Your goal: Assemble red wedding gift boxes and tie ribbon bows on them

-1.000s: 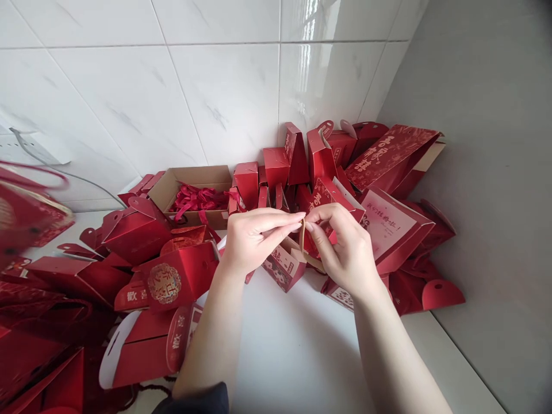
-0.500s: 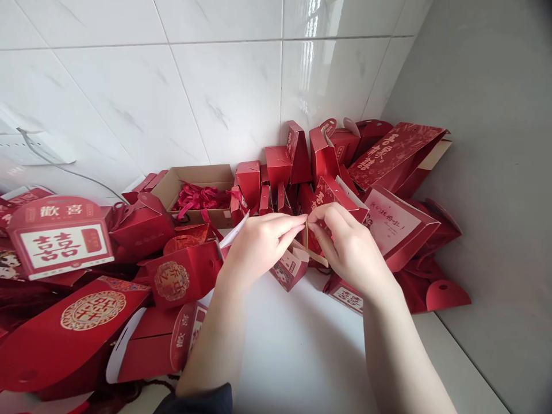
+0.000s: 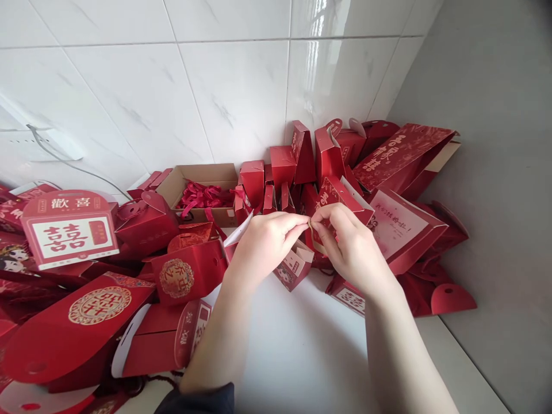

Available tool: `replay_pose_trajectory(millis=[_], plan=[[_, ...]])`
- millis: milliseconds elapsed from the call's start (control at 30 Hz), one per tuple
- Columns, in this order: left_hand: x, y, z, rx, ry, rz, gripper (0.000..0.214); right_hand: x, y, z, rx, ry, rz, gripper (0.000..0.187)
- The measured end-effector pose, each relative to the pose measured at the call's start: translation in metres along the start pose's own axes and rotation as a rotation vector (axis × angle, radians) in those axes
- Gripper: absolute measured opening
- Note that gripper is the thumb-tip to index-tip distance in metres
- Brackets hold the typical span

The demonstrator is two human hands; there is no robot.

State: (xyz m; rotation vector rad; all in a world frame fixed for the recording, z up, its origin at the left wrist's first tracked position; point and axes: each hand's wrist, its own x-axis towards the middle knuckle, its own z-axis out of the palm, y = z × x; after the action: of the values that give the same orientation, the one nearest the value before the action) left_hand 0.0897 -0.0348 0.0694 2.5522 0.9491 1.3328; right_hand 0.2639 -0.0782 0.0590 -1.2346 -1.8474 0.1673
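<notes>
My left hand (image 3: pixel 264 244) and my right hand (image 3: pixel 351 247) meet over the white tabletop, fingertips pinched together on a thin tan strip (image 3: pixel 311 233) that loops down between them. Just below the hands lies a small red gift box (image 3: pixel 293 267) with a printed front. Both hands are closed in a pinch on the strip. Red folded boxes lie all around the hands.
A brown cardboard box (image 3: pixel 181 181) of red ribbons (image 3: pixel 202 196) stands by the tiled wall. Piles of red boxes fill the left side, among them one with a white label (image 3: pixel 71 230), and large red boxes (image 3: pixel 403 158) stack in the right corner. A grey wall stands at right.
The hands have stayed pinched on the tan strip, fingertips drawing a little closer. A blurred red box at far left has settled on the pile, and the view has shifted slightly.
</notes>
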Motion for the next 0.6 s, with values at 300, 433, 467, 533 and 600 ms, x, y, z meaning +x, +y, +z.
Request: replay_pose_trajectory(millis=[300,433,467,533,600], plan=[[0.0,-0.001,-0.011,-0.232,0.024,0.067,0.005,-0.001,-0.005,-0.005,0.272,0.019,-0.066,0.005],[-0.001,-0.005,-0.008,-0.328,0.059,0.03,0.005,0.0,-0.005,0.004,0.241,0.107,-0.141,0.008],[-0.001,-0.006,-0.007,-0.363,0.062,0.015,0.005,0.0,-0.005,0.007,0.225,0.135,-0.162,0.009],[-0.002,-0.007,-0.006,-0.432,0.067,-0.012,0.005,0.0,-0.007,0.012,0.198,0.196,-0.2,0.012],[-0.002,-0.008,-0.006,-0.495,0.069,-0.038,0.004,0.001,-0.009,0.014,0.192,0.243,-0.215,0.013]])
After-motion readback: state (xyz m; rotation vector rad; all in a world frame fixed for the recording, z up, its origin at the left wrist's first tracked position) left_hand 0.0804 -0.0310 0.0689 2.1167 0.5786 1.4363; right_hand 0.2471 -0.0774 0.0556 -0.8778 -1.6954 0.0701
